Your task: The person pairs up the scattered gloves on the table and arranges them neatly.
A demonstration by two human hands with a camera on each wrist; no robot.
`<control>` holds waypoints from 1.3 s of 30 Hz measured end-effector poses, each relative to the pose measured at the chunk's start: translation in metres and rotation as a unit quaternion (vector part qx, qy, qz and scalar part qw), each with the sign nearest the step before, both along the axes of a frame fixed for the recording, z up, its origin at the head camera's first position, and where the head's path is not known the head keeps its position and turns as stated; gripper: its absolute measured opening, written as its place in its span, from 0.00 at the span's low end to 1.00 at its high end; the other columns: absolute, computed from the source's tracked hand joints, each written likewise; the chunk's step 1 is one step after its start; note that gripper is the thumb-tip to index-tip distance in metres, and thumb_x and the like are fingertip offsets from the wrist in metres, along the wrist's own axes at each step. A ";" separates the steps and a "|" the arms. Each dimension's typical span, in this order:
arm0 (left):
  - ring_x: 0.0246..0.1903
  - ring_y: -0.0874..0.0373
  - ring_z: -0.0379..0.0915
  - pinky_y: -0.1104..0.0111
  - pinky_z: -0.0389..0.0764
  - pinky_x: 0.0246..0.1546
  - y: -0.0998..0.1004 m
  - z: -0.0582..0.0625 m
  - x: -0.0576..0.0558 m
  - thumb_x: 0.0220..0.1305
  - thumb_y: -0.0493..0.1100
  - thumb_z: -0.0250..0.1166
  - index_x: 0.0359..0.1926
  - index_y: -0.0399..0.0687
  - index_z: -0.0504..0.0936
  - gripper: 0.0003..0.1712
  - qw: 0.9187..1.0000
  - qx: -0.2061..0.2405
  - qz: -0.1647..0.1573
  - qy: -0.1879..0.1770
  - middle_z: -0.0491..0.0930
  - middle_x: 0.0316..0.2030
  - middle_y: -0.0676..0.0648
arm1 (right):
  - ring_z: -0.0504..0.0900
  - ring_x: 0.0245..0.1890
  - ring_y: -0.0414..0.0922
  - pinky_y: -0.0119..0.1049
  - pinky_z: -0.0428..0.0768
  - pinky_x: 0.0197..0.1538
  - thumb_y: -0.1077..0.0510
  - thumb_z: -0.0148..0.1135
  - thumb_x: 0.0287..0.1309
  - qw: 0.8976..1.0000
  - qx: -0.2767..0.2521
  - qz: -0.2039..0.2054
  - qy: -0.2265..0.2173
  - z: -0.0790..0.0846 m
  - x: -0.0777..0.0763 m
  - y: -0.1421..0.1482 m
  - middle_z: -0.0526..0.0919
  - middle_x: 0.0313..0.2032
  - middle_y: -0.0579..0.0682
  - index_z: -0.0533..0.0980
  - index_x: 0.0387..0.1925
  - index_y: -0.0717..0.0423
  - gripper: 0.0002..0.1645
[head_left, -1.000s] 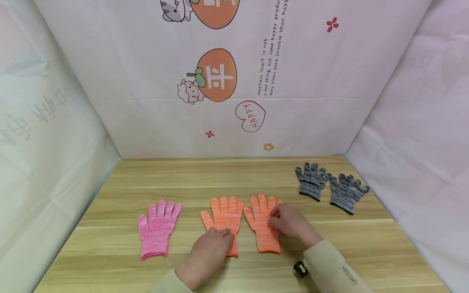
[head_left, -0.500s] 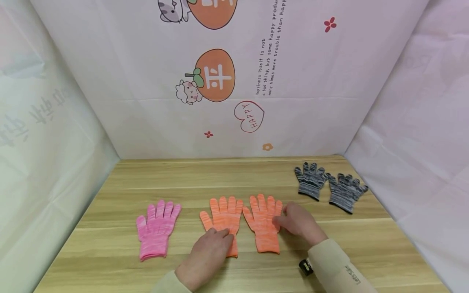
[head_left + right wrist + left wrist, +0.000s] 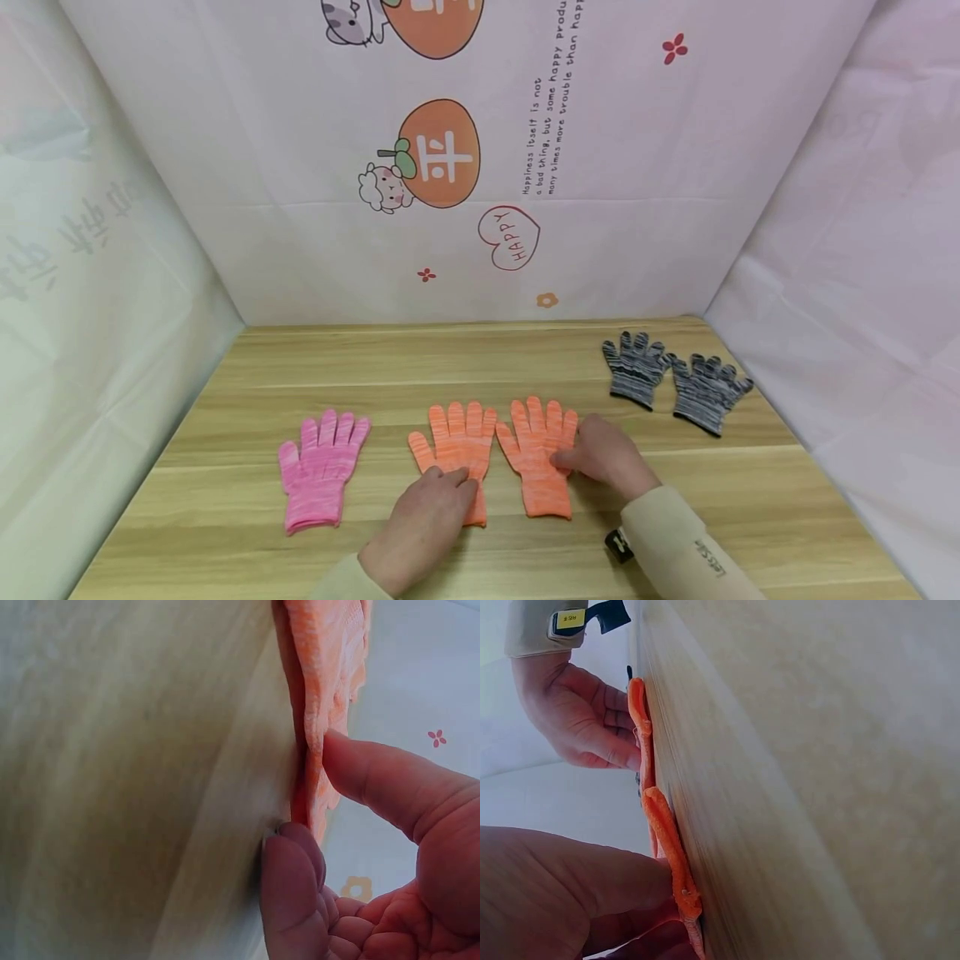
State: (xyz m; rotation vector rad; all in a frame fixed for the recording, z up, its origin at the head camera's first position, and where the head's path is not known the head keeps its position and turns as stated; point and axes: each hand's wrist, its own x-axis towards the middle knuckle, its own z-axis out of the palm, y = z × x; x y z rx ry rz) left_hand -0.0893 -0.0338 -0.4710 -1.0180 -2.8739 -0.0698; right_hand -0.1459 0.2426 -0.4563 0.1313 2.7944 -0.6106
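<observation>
Two orange knit gloves lie side by side, fingers pointing away from me. My left hand (image 3: 426,523) rests on the lower part of the left orange glove (image 3: 459,446); in the left wrist view its thumb (image 3: 619,881) touches the upper face near the cuff. At the outer edge of the right orange glove (image 3: 542,471) is my right hand (image 3: 609,457). Its thumb (image 3: 371,776) presses the fabric from above, and the index finger (image 3: 289,881) is curled at the edge by the tabletop, so the edge sits between them. The remaining right fingers are partly hidden.
A single pink glove (image 3: 321,479) lies flat on the wooden table (image 3: 247,400) to the left. Two grey-black gloves (image 3: 637,371) lie at the back right. Printed white cloth (image 3: 300,250) walls the table at the back and both sides.
My right hand has shifted right off the right orange glove's palm to its outer edge, then slightly back left with the thumb on the fabric. My left hand stays put.
</observation>
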 end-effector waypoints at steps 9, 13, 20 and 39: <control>0.29 0.58 0.67 0.69 0.72 0.30 0.000 0.001 0.000 0.68 0.36 0.66 0.44 0.51 0.86 0.07 1.000 -0.003 0.005 -0.010 0.84 0.44 0.54 | 0.73 0.17 0.44 0.35 0.69 0.24 0.49 0.73 0.59 1.000 -0.021 0.006 -0.002 -0.002 0.001 -0.002 0.78 0.19 0.51 0.76 0.27 0.54 0.16; 0.29 0.59 0.67 0.69 0.72 0.30 0.000 0.000 0.000 0.68 0.37 0.66 0.44 0.51 0.86 0.07 1.000 -0.005 0.005 -0.009 0.84 0.44 0.54 | 0.73 0.17 0.43 0.35 0.68 0.24 0.51 0.71 0.60 0.999 -0.033 0.002 -0.008 -0.003 0.002 -0.003 0.77 0.18 0.50 0.76 0.24 0.53 0.15; 0.29 0.59 0.68 0.70 0.71 0.30 -0.001 -0.002 0.000 0.67 0.37 0.67 0.43 0.51 0.86 0.06 1.000 -0.001 -0.005 0.008 0.84 0.43 0.54 | 0.68 0.14 0.41 0.32 0.63 0.22 0.54 0.69 0.56 0.999 -0.044 -0.004 -0.005 -0.005 0.001 -0.006 0.73 0.13 0.46 0.72 0.16 0.50 0.18; 0.32 0.59 0.70 0.69 0.74 0.33 -0.001 0.000 0.001 0.67 0.36 0.67 0.44 0.51 0.86 0.08 1.000 -0.005 0.002 -0.005 0.85 0.46 0.53 | 0.65 0.15 0.43 0.35 0.61 0.23 0.60 0.63 0.46 0.999 -0.040 0.007 0.010 -0.007 0.005 -0.008 0.71 0.14 0.47 0.73 0.19 0.53 0.07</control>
